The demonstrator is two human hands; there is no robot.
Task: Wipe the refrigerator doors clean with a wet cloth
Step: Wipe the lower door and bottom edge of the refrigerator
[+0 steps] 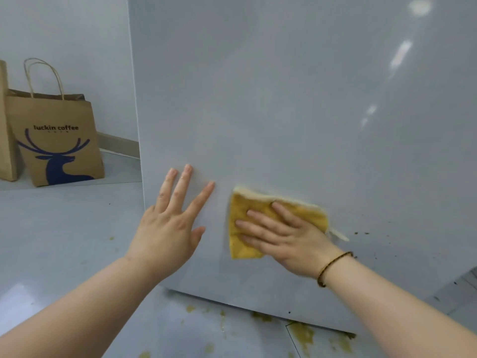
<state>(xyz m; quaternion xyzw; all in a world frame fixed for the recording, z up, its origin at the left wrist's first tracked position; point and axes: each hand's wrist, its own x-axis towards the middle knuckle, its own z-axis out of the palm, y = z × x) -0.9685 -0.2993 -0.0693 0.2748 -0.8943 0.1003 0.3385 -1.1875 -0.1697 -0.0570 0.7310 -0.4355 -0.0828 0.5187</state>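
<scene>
A glossy grey refrigerator door (296,112) fills most of the view. My right hand (286,236) lies flat with straight fingers on a yellow cloth (242,244), pressing it against the lower part of the door. To the left of the cloth, my left hand (170,223) rests flat on the door with its fingers spread. Small dark specks (361,233) dot the door to the right of the cloth.
Two brown paper bags stand on the floor at the left, one printed with a blue deer (58,140), the other (6,125) cut off by the frame edge. Yellowish-green splatters (302,334) stain the grey floor under the door's lower edge.
</scene>
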